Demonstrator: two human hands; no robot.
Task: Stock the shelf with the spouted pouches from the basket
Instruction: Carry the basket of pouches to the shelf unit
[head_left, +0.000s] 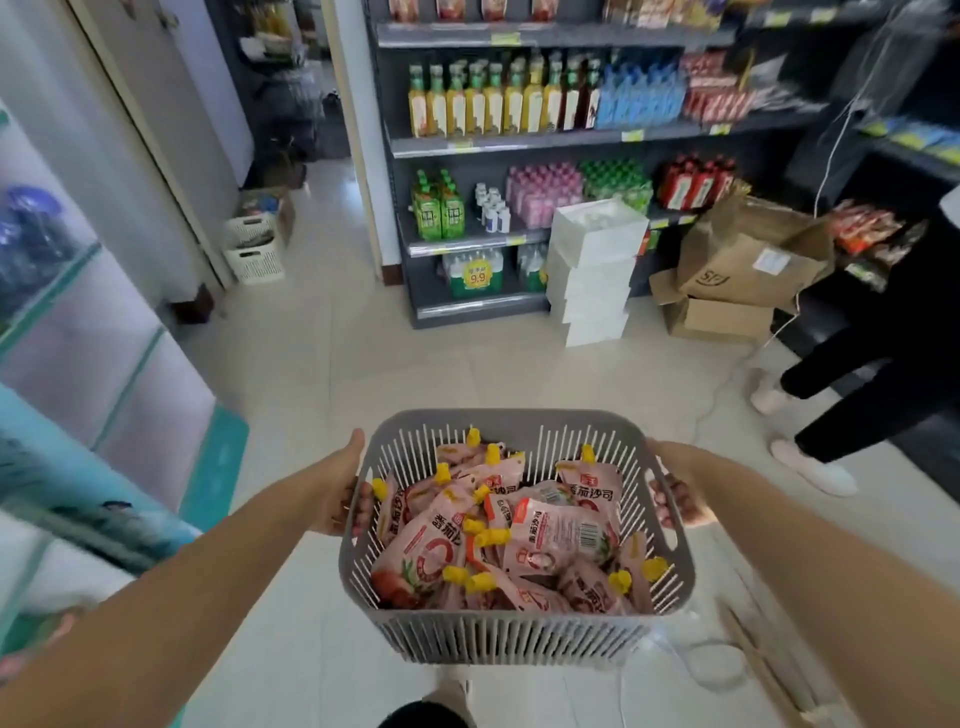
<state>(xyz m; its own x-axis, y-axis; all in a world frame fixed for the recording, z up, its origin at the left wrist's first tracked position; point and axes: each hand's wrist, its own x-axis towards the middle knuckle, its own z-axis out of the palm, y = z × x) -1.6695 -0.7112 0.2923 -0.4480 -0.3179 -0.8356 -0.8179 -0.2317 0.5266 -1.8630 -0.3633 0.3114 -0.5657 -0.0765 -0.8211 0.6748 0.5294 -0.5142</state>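
Note:
A grey slatted plastic basket (511, 636) hangs in front of me at waist height, above the tiled floor. It is heaped with several pink spouted pouches (558, 535) with yellow caps. My left hand (340, 491) grips the basket's left side. My right hand (672, 493) grips its right side, fingers through the handle slot. The dark shelf unit (470, 244) stands ahead across the floor, with bottles and green spouted pouches (439, 208) on its lower boards.
A stack of white boxes (592, 270) and brown cartons (737, 280) sits on the floor before the shelf's right part. Another person's legs (852, 410) stand at the right. White baskets (254, 249) sit far left by a doorway. A glass cabinet (78, 338) lines my left.

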